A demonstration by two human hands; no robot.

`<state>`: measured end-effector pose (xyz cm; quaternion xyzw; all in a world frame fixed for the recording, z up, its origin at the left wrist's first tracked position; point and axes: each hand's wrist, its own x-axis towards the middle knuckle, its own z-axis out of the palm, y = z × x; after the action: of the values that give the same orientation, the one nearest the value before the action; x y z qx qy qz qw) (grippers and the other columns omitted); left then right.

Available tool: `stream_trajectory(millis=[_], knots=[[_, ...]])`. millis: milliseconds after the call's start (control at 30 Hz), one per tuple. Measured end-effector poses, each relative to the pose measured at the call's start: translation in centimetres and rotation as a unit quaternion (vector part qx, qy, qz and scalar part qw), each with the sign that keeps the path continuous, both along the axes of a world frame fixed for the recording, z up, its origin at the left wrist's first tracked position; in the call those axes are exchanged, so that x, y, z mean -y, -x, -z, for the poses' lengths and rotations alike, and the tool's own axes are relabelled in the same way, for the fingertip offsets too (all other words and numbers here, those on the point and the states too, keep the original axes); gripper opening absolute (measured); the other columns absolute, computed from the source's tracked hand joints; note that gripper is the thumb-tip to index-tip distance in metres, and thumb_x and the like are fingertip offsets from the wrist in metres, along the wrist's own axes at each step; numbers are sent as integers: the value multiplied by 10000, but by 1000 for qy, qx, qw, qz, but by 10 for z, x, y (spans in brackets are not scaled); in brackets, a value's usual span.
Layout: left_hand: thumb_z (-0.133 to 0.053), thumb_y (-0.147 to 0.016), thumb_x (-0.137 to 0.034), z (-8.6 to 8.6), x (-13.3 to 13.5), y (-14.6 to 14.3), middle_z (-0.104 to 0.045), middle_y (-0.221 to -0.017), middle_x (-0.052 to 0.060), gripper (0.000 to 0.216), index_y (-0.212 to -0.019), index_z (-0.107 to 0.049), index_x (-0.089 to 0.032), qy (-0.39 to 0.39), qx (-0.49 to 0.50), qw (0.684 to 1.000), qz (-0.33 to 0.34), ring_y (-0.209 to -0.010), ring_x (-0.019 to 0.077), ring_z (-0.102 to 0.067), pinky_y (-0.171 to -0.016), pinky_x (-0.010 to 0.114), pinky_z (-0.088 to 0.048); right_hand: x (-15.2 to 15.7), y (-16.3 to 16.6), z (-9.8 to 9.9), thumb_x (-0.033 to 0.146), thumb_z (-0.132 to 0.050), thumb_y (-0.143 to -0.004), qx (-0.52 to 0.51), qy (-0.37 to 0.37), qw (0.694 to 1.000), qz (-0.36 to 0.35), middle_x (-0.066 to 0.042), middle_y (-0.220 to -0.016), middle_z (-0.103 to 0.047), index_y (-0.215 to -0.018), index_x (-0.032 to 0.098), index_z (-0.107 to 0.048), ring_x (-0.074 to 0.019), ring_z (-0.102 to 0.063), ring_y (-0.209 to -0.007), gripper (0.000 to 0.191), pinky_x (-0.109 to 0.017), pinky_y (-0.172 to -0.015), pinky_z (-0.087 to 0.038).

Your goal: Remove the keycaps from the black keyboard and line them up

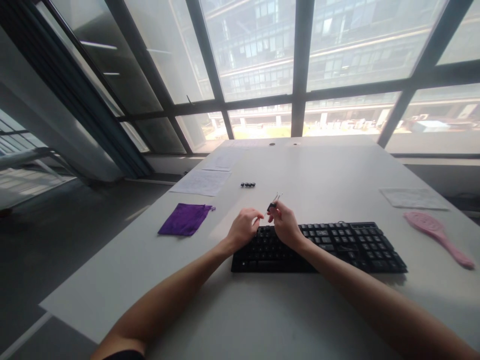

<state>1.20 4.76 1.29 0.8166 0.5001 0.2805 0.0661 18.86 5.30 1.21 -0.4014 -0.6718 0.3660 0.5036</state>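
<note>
Bench (307, 172), left to right. Purple pouch (185, 219) lies flat near the left edge; paper sheets (200, 183) just beyond it. Left hand (243, 229): over the keyboard's far left corner, fingers bent toward the other hand; cannot tell whether it grips anything. Small black pieces (248, 185) in a short row farther back. Right hand (285, 225): fingers closed around a black tool (272, 206) with thin wire prongs pointing up, above the keyboard's back edge. Black keyboard (345, 245) lies beneath both hands. Far right: pale sheet (410, 198), then pink hairbrush (437, 232).
</note>
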Motion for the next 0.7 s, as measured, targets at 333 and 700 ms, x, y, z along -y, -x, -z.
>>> stream_trajectory(millis=[333, 700], knots=[[-528, -856, -73, 2, 5, -3, -681, -918, 49, 195, -905, -670, -196, -19, -4, 1000, -2, -918, 215, -604, -895, 380, -476, 0, -5, -1, 216, -430, -953, 114, -72, 990, -33, -2, -725, -518, -722, 216, -448, -166, -476, -691, 232, -280, -655, -348], [-545, -797, -69, -12, 14, -7, -649, -880, 40, 157, -853, -613, -199, -9, -39, 998, 56, -894, 213, -568, -836, 340, -468, 4, -10, 4, 196, -437, -965, 132, -89, 985, -69, -13, -809, -556, -784, 206, -503, -156, -506, -731, 193, -267, -683, -360]])
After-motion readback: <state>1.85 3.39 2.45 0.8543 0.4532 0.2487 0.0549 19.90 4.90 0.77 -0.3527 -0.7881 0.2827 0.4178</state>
